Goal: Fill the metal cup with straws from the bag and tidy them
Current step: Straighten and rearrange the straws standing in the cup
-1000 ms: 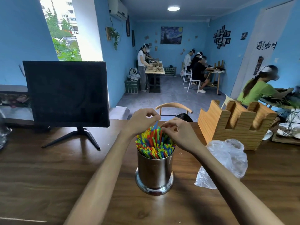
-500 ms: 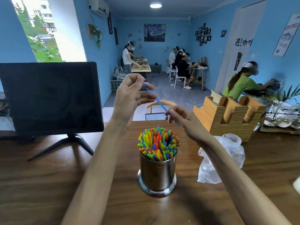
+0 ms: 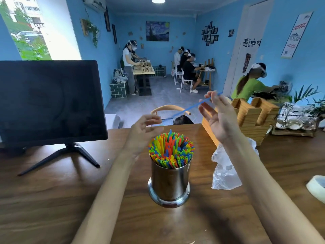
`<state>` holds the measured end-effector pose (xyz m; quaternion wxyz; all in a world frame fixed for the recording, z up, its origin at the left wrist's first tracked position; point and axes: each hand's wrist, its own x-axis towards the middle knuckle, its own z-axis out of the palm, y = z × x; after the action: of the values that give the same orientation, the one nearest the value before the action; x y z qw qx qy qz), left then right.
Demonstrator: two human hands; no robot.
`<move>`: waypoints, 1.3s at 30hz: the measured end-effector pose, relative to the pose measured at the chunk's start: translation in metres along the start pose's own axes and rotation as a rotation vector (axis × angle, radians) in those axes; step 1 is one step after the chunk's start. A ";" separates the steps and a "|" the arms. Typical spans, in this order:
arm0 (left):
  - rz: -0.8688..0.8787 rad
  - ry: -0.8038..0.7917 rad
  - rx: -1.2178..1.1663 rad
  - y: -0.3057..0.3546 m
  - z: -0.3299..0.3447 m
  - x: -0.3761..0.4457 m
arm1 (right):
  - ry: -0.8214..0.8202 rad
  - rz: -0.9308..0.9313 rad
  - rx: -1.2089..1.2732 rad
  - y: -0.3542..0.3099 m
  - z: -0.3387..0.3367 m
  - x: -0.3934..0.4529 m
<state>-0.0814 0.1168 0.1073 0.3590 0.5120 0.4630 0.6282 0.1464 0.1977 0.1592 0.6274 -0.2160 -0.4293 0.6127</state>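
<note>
Forearms reach in from the near edge over a brown wooden worktop [image 3: 52, 199], one on either side of the metal cup [image 3: 169, 182]. This cup stands upright on the worktop between the two arms, nearer to the person than both hands, and it is packed full of coloured straws [image 3: 171, 149] that stand on end and fan out a little above the rim. Just to the outside of the right forearm lies the clear plastic bag [image 3: 225, 171], crumpled on the worktop, part of it hidden behind the arm.

Beyond the cup, the left hand [image 3: 144, 129] hovers above the worktop with its fingers loosely curled; it holds nothing. The right hand [image 3: 218, 117] is raised higher and farther out, palm turned towards the person, fingers spread and mostly straight. A single blue straw [image 3: 193, 106] is pinched at this hand's fingertips and slants down towards the left hand, its lower end near that hand's fingers; whether they touch cannot be told.

Left of the left hand stands a dark monitor [image 3: 49, 101] on a tripod foot. Right of the right hand sits a wooden holder [image 3: 253, 117]. Beyond both hands shows the curved back of a wooden chair [image 3: 169, 108].
</note>
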 end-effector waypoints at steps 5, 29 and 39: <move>0.046 0.039 0.176 -0.016 0.000 0.002 | -0.085 -0.301 -0.421 0.000 0.016 -0.008; -0.083 -0.083 0.614 -0.016 0.024 0.032 | -0.232 -0.036 -0.930 0.041 -0.022 -0.019; 0.335 0.128 0.556 0.034 0.033 0.031 | -0.299 -0.052 -0.862 0.031 -0.016 -0.019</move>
<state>-0.0553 0.1423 0.1509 0.0674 0.6188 0.5479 0.5589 0.1433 0.1882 0.1212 0.4265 -0.3555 -0.7364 0.3865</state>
